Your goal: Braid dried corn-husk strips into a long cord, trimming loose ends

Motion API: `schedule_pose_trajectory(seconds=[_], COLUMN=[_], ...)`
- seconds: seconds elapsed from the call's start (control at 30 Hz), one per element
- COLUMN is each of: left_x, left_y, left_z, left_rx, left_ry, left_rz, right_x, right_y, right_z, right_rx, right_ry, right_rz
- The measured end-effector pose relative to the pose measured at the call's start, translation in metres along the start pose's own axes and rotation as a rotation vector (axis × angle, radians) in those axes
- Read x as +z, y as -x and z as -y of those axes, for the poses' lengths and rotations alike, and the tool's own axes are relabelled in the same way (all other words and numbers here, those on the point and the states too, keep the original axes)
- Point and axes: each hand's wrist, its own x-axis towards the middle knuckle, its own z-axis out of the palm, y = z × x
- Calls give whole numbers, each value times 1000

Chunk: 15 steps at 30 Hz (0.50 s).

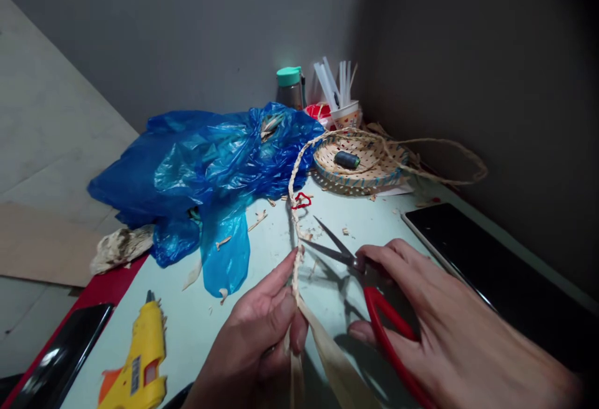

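Observation:
My left hand (262, 334) pinches a braided straw cord (294, 209) near its loose, unbraided strips. The cord runs up the table and curves round to a woven basket (360, 163) at the back. My right hand (435, 328) grips red-handled scissors (369, 290). Their blades are apart, and the tips point at the cord just above my left fingers. A dark spool (347, 159) lies in the basket. A small red loop (302, 200) sits beside the cord.
A crumpled blue plastic bag (206, 166) covers the back left of the table. A yellow glue gun (138, 365) lies front left beside a black phone (60, 356). A dark tablet (477, 253) lies right. A bottle (289, 86) and cup of sticks (344, 110) stand behind.

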Motion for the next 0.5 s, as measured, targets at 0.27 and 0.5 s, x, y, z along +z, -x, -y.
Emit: schedule_pose_trajectory(seconds=[0.27,0.5], left_x=[-4,0], left_y=[2,6], left_z=[0,-4], left_rx=[-12,-49], left_ry=[-18,29], left_rz=[-7,-63], right_x=[1,-5], right_y=[-8,-16], right_z=[10,26], right_rx=[45,79], right_ry=[-21,-139], right_rz=[93,93])
